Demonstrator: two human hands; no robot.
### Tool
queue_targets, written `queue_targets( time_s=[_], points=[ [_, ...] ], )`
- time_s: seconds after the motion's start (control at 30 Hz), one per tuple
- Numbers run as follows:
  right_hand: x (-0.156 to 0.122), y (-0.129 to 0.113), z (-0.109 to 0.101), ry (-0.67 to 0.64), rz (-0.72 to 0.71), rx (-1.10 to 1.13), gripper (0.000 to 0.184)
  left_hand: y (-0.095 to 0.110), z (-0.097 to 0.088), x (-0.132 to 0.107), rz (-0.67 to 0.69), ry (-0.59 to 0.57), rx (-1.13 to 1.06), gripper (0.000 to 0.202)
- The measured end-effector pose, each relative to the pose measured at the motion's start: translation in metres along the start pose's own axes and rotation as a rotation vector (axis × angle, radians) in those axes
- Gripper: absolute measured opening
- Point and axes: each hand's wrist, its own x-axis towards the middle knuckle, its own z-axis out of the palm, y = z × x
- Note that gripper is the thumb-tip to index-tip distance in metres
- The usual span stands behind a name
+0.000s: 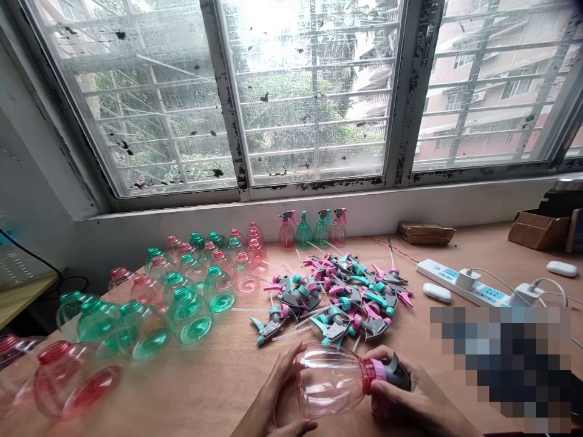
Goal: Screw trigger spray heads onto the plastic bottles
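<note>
A clear pink spray bottle (pixel 331 381) lies on its side just above the table's front, its base to the left. My left hand (pixel 277 394) curves around the base end, thumb below and fingers above. On the right, my right hand (pixel 405 388) grips the grey and pink spray head (pixel 392 371), which sits at the bottle's neck. Whether the collar is fully screwed on I cannot tell. Just beyond my hands is a heap of loose spray heads (pixel 337 297) in grey, pink and teal, with thin tubes sticking out.
Several open green and pink bottles (pixel 190 318) stand across the left of the table (pixel 182 388). Bottles with spray heads (pixel 321 229) stand by the wall. A power strip (pixel 464 282) with plugged chargers, a white case (pixel 437 292) and cardboard boxes (pixel 537 229) are at the right.
</note>
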Motion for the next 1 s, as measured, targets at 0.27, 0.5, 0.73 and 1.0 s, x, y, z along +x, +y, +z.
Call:
queue_targets(
  time_s=[0.27,0.5,0.73,1.0],
  points=[
    [0.001,0.004,-0.002,-0.015,-0.005,0.021,0.042,0.013,0.007,0.000,-0.002,-0.018,-0.094,0.102],
    [0.001,0.005,-0.004,-0.015,0.000,0.032,0.041,0.014,0.003,0.000,0.014,-0.027,0.033,0.085],
    [-0.001,0.004,-0.004,-0.006,0.026,0.051,0.043,0.009,0.002,-0.002,0.018,-0.032,-0.015,0.095],
    [0.000,0.006,-0.005,-0.020,0.017,0.088,0.042,0.002,-0.001,0.001,0.003,-0.069,-0.035,0.095]
  ],
)
